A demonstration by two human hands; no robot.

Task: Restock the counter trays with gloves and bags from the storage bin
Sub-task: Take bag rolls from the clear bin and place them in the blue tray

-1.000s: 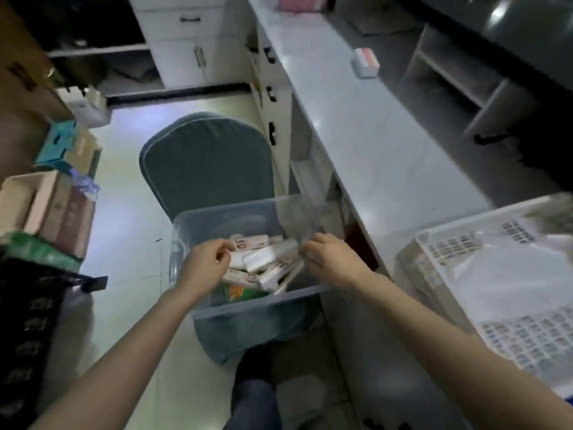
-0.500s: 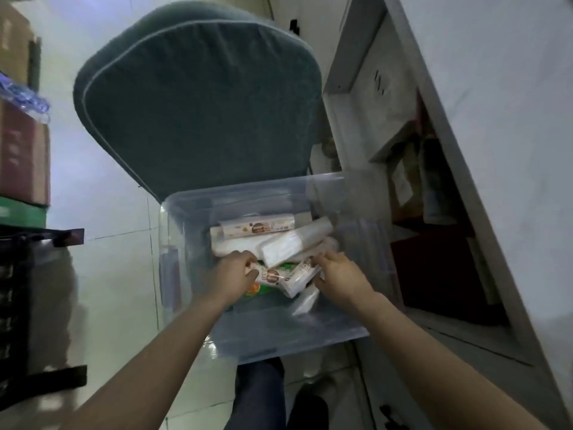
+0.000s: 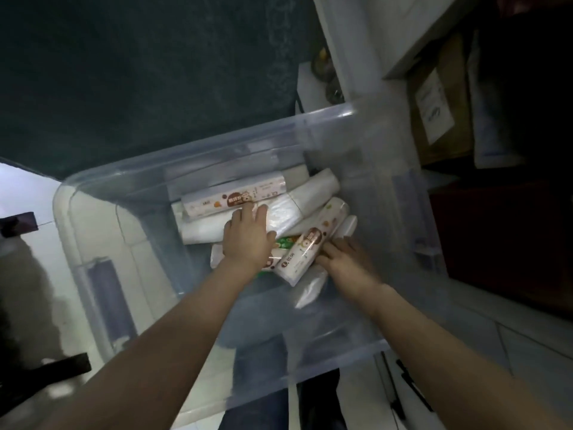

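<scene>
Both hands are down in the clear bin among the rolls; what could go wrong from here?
1. The rolls lie crisscrossed; pulling the printed roll beside the right hand may drag out the loose plastic bag beneath it.
2. The left hand lies flat on the white roll, with no grip, so a lift could slip.
3. The bin seems to rest on a cushioned seat and may shift.

Dark teal upholstered chair back [image 3: 148,76] filling the upper left; pale tiled floor [image 3: 24,187] at left; cardboard box [image 3: 440,100] with a white label, tucked in a shadowed shelf at right.
</scene>
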